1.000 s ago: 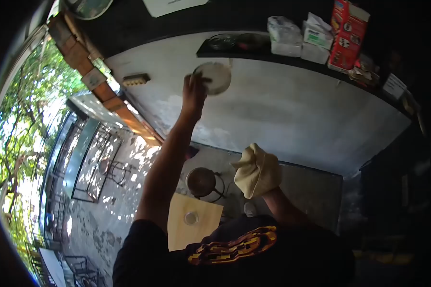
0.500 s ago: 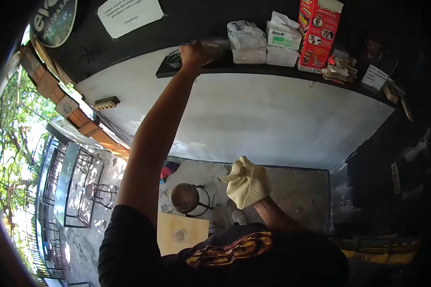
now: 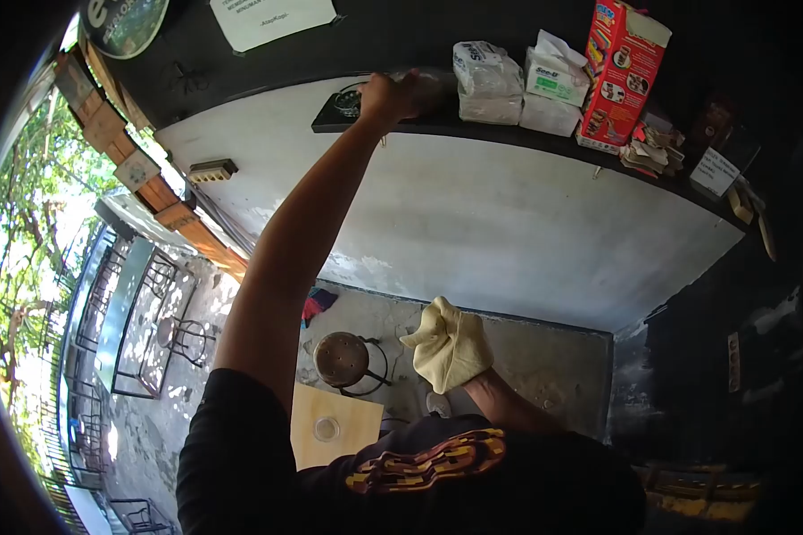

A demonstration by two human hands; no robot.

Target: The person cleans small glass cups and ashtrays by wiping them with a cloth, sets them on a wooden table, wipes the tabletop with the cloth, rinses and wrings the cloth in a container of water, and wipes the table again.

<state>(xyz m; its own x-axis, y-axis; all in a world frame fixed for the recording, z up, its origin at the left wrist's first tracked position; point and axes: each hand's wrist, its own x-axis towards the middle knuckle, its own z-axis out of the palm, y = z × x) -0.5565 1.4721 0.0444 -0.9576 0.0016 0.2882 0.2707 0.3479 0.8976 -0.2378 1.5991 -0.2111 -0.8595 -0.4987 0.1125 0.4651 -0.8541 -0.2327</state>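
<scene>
My left hand [image 3: 389,98] reaches up to the black wall shelf [image 3: 517,131], its fingers curled at a dim, see-through object [image 3: 430,92] that I cannot make out. Just left of this hand a round clear glass dish [image 3: 346,101] sits at the shelf's end. Lower down, a pale yellow cloth [image 3: 451,348] is bunched over my right hand and hides its fingers; only the wrist shows. This hand is held in front of my body, above the floor.
Tissue packs [image 3: 553,80], a red box [image 3: 623,76], stacked papers [image 3: 653,150] and a small sign [image 3: 715,171] line the shelf. Below are a round stool [image 3: 342,359] and a wooden table [image 3: 352,412] bearing a clear cup [image 3: 327,429]. Outdoor tables stand left.
The view has shifted a little, so the shelf sits further right. My left hand stays at the shelf beside the dish. The cloth over my right hand has turned slightly.
</scene>
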